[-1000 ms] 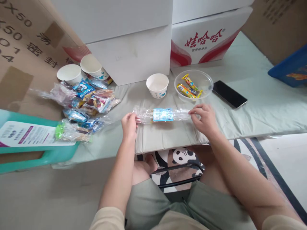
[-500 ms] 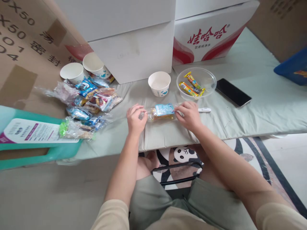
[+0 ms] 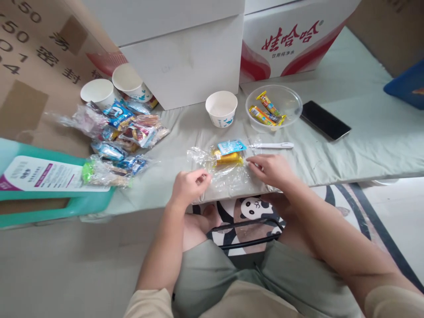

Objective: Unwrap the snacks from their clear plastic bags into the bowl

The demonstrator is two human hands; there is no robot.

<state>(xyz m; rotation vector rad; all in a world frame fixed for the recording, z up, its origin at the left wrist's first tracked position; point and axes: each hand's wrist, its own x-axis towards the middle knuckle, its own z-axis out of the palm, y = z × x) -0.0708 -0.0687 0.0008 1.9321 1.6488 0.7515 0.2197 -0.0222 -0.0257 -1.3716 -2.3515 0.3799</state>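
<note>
A sheet of clear plastic film (image 3: 228,179) lies crinkled and spread on the cloth. On it rest a yellow-wrapped snack (image 3: 230,158) and a flat blue-and-white packet (image 3: 232,146), which overlaps the snack's top edge. My left hand (image 3: 191,186) is closed at the film's near left corner, pinching its edge. At the film's right edge my right hand (image 3: 270,170) pinches with thumb and forefinger, just beside the yellow snack. Behind that hand lies a slim white-handled tool (image 3: 274,145) with a thin tip pointing left.
A paper bowl (image 3: 221,115) and a clear plastic bowl (image 3: 296,115) with yellow-wrapped sticks stand behind; a phone (image 3: 326,120) lies to the right. At left are heaped wrapped snacks (image 3: 135,134), two paper cups (image 3: 99,93) and a green jug (image 3: 99,201). White cartons (image 3: 198,66) block the back.
The clear film, earlier bunched around the snack and packet, is now opened out toward me. Both hands have moved nearer my body, and the white tool shows more fully.
</note>
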